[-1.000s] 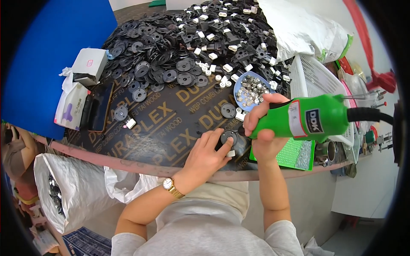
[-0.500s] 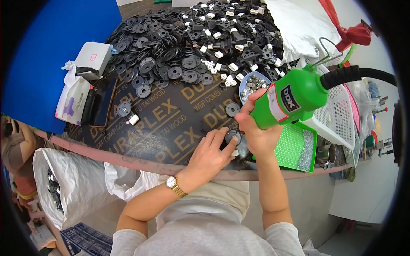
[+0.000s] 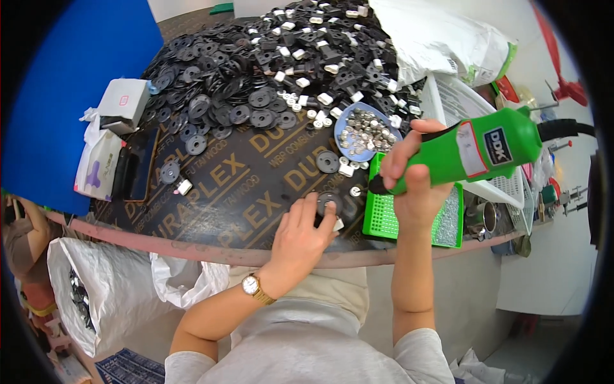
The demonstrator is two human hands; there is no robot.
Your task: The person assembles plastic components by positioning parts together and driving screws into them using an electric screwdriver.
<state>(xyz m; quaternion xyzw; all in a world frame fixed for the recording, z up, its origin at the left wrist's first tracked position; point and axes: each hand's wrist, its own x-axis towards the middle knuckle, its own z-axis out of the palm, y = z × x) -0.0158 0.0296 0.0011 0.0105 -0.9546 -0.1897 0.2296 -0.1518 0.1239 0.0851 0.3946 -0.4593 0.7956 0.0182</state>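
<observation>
My right hand (image 3: 416, 182) is wrapped round a green electric screwdriver (image 3: 489, 148), tilted nearly level with its black nose to the left. A small white round piece (image 3: 355, 191) shows at the tip of its bit, over the left edge of a green mesh tray (image 3: 382, 214). My left hand (image 3: 299, 233) holds a black round disc (image 3: 330, 202) down on the table near the front edge, fingers curled over it. A small white piece (image 3: 338, 224) pokes out beside the fingertips. Beyond it lies another black disc (image 3: 327, 162) with white pieces (image 3: 346, 170) next to it.
A heap of black discs (image 3: 220, 96) and black-and-white parts covers the far table. A blue bowl (image 3: 364, 155) holds small metal pieces. White baskets (image 3: 448, 102) stand at right. Tissue box (image 3: 99, 163) and phone (image 3: 139, 168) lie left. A white sack (image 3: 128, 288) stands below.
The screwdriver has swung from above the disc to the right and down to nearly level, its tip now at the green tray. My left hand stays on the disc. The whole view has shifted slightly.
</observation>
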